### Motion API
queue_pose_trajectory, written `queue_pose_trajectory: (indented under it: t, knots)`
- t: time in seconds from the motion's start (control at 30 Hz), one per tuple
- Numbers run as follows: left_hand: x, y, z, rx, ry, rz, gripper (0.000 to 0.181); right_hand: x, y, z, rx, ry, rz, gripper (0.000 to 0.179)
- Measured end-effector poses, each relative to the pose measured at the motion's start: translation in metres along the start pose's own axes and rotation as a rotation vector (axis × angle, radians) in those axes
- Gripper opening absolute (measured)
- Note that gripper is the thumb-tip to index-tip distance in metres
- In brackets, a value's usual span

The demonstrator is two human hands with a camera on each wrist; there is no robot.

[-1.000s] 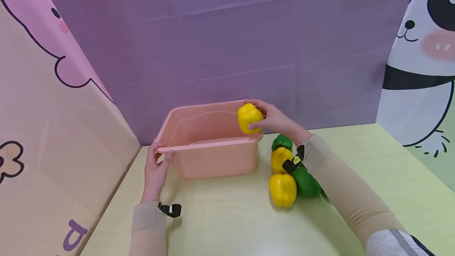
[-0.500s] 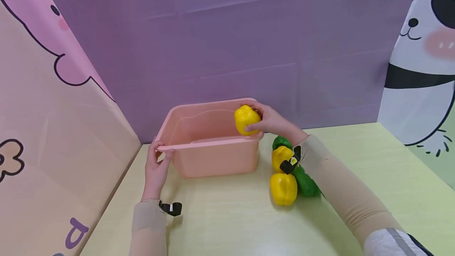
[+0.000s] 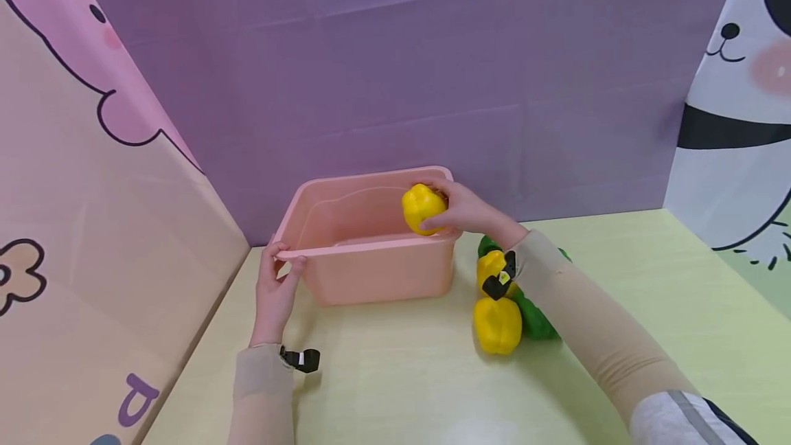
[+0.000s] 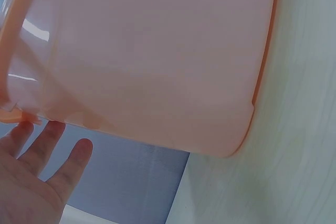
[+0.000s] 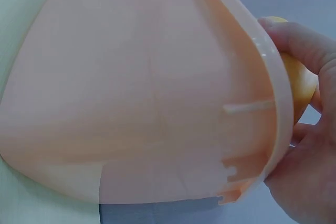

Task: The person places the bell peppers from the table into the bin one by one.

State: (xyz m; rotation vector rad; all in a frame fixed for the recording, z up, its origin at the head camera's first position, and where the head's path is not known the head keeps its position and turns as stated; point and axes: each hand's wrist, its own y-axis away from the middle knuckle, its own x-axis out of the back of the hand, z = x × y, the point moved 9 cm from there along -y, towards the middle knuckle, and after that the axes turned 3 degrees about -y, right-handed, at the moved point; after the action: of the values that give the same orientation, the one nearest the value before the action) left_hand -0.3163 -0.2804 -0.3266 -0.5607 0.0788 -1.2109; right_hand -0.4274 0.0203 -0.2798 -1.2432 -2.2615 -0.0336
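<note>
In the head view a pink plastic bin stands against the back wall, its inside partly visible. My left hand grips its front left corner, with the thumb on the outer side; in the left wrist view several fingers show by the rim. Over the bin's right rim, my right hand holds a yellow bell pepper between thumb and fingers. In the right wrist view that pepper is largely hidden by the rim and the hand.
Right of the bin sits a group of peppers: a yellow pepper in front, another yellow pepper behind it and green ones beside them, partly under the right forearm. Printed cloth walls border the pale table.
My right hand has carried the yellow bell pepper slightly left over the bin's rim. The left hand keeps its grip on the corner. The view has shifted slightly.
</note>
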Motion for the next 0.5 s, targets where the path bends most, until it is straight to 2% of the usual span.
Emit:
queue_pose_trajectory:
  t: [0.2,0.5]
  knots:
    - [-0.003,0.000,0.000,-0.003,0.004,-0.007,0.038,-0.008,-0.003,-0.004,0.015,0.053,-0.033,0.074]
    - [-0.006,0.001,0.001,0.001,0.013,-0.014,0.037,-0.012,-0.010,-0.005,0.045,0.227,-0.038,0.071]
